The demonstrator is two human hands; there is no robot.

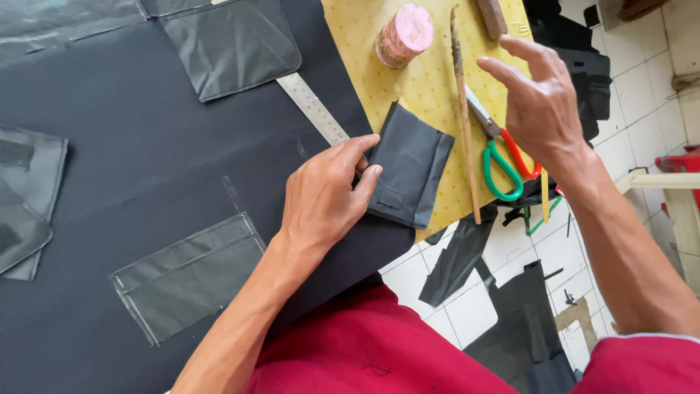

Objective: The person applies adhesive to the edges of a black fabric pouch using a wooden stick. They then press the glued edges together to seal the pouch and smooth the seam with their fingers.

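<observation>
The left hand (324, 193) lies flat on the work surface, and its fingertips (368, 174) press on the left edge of a small folded piece of dark grey fabric (408, 166). The fingers are together and lightly bent; they hold the piece down but do not grasp it. The right hand (539, 102) is in the air above the red-and-green-handled scissors (503, 157). Its fingers are spread and curved, it holds nothing, and it touches nothing.

The dark grey piece has a small sewn tab near its lower edge. It lies tilted, mostly on a yellow dotted mat (430, 80), and its left side reaches the big black cloth (146, 153) that covers the table. Just to its right, a long thin wooden stick (464, 109) lies on the mat, and the scissors are just beside the stick, at the right edge of the mat. A pink round container (403, 34) stands at the top of the mat.

A steel ruler (313, 108) lies diagonally on the black cloth, and its lower end goes under the left hand. Other grey fabric panels lie on the cloth: one above (233, 44), one below left (186, 277), and one at the left edge (25, 197). Black fabric scraps (456, 263) lie on the white tiled floor (649, 87).
</observation>
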